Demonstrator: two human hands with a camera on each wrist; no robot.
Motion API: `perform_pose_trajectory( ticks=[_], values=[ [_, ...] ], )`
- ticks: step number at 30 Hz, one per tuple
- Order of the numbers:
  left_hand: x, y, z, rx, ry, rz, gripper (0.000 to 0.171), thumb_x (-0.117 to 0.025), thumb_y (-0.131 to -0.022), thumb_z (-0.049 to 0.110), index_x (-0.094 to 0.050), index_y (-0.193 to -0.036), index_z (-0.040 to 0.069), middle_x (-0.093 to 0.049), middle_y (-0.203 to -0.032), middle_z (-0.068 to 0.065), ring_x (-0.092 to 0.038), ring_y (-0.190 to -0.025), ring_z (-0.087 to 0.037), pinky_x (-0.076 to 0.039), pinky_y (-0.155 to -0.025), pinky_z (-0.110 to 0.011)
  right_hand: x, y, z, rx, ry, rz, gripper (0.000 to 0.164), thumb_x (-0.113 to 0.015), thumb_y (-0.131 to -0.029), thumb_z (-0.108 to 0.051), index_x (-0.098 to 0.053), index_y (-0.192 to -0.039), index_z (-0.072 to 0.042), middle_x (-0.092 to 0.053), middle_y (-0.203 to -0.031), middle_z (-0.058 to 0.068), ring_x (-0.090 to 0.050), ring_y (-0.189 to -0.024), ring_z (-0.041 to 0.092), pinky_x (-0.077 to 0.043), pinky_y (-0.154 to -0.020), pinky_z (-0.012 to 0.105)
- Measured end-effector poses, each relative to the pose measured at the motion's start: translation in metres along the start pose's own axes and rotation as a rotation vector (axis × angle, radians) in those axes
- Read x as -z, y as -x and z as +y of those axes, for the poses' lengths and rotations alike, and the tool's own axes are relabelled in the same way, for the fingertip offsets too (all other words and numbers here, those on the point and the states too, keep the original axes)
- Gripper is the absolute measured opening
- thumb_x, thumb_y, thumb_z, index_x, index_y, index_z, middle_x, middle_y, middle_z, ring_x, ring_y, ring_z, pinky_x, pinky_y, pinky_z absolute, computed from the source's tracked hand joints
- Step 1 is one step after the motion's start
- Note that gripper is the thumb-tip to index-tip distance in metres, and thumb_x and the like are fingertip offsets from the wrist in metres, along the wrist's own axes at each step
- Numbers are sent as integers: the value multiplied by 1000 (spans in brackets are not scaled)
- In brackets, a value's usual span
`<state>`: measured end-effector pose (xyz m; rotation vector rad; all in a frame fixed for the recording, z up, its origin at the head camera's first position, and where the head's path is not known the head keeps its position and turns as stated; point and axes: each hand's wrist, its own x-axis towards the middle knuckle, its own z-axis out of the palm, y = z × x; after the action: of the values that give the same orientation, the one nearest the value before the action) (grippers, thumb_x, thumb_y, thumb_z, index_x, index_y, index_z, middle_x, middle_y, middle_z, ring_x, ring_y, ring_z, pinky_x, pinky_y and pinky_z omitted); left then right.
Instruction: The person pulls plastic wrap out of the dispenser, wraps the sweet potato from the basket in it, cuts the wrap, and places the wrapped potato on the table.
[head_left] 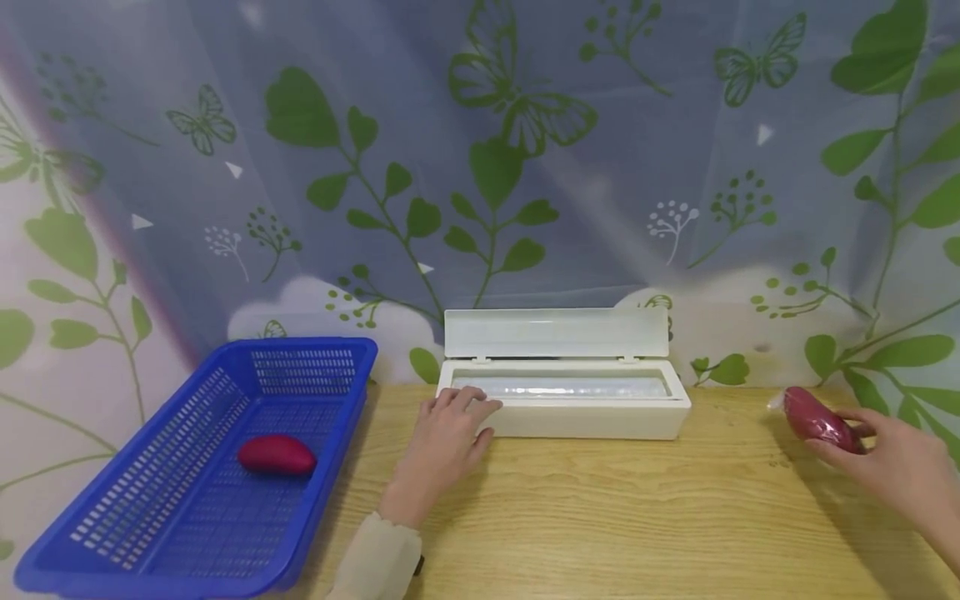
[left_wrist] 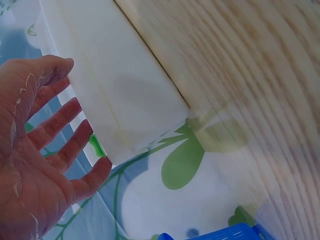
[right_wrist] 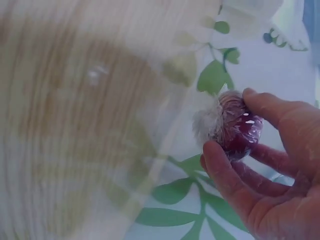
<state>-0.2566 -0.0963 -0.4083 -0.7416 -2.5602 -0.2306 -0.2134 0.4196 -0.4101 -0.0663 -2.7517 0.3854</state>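
My right hand (head_left: 888, 450) grips a dark red oblong fruit or vegetable (head_left: 813, 417) wrapped in clear plastic film, held over the right side of the table. In the right wrist view, the gathered film (right_wrist: 207, 122) bunches up at one end, with thumb and fingers around the body. My left hand (head_left: 450, 429) rests with its fingertips on the front left rim of a white cling film dispenser (head_left: 585, 422). The dispenser's lid (head_left: 555, 333) is raised, and a roll of clear film (head_left: 562, 387) lies inside. In the left wrist view the fingers are spread along the dispenser's edge (left_wrist: 115, 90).
At the left stands a blue plastic basket (head_left: 352, 417) with slotted walls. A second red oblong piece (head_left: 277, 455) lies in it. The wooden table (head_left: 600, 517) backs onto a curtain (head_left: 600, 208) printed with leaves and butterflies, just behind the dispenser.
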Motion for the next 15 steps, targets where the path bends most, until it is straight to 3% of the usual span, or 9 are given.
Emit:
perform_pose_trajectory(
  ticks=[5, 12, 15],
  values=[
    [-1, 1, 0, 10, -1, -5, 32, -74, -94, 22, -70, -125, 23, -68, -126, -3, -63, -113, -31, -54, -88, -52, -3, -4, 10, -55, 31, -54, 78, -79, -85, -50, -57, -114, 20, -68, -83, 33, -62, -63, 33, -42, -50, 32],
    [-2, 2, -1, 2, -12, 13, 32, -75, -93, 23, -71, -125, 24, -69, -126, -2, -63, -113, -30, -54, -88, -53, -6, -10, 20, -62, 91, -238, 82, -74, -87, -58, -55, -108, 19, -68, -71, 17, -62, -60, 26, -46, -51, 36],
    [-1, 2, -1, -3, -25, 18, 32, -74, -94, 23, -71, -126, 23, -68, -126, -2, -63, -113, -30, -54, -88, -52, -7, -13, 22, -73, 94, -268, 85, -72, -88, -61, -54, -110, 19, -68, -72, 15, -62, -59, 23, -46, -52, 36]
  ],
)
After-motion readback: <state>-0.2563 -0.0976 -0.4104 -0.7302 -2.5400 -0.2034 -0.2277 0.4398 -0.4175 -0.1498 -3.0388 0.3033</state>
